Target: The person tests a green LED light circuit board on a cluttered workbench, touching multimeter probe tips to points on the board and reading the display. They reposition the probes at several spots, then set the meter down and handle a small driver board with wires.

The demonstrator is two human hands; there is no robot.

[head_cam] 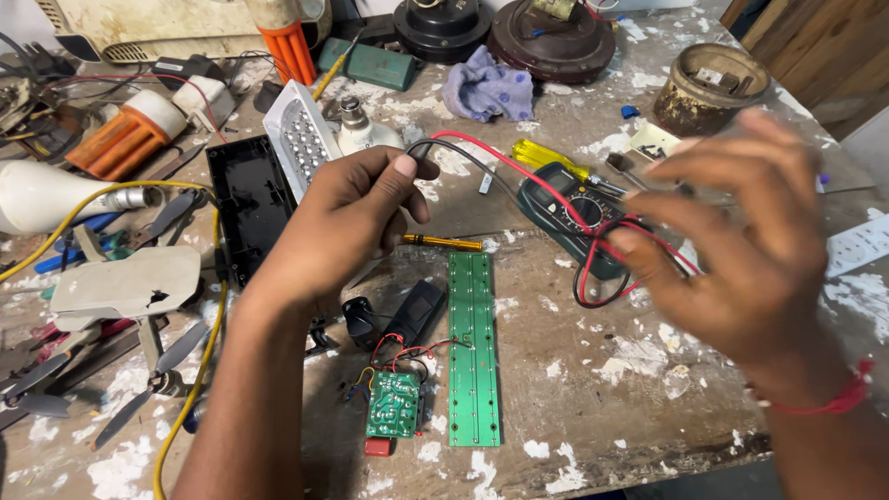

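Head view is showing me pinching the black probe lead (463,156) in my left hand (347,218) at frame centre, while my right hand (741,241), fingers spread and blurred, is gathering the red lead (519,167) above the multimeter (579,218), keeping both wires off the green LED strip board (472,347) below.

Right hand (741,241) motion-blurred, its fingers indistinct; it covers part of the meter (579,215) and the lead loops (607,268). Left hand (347,218) hides the probe tip and the lower end of the LED panel (301,143). Yellow cable (190,389) cut off at the bottom edge.
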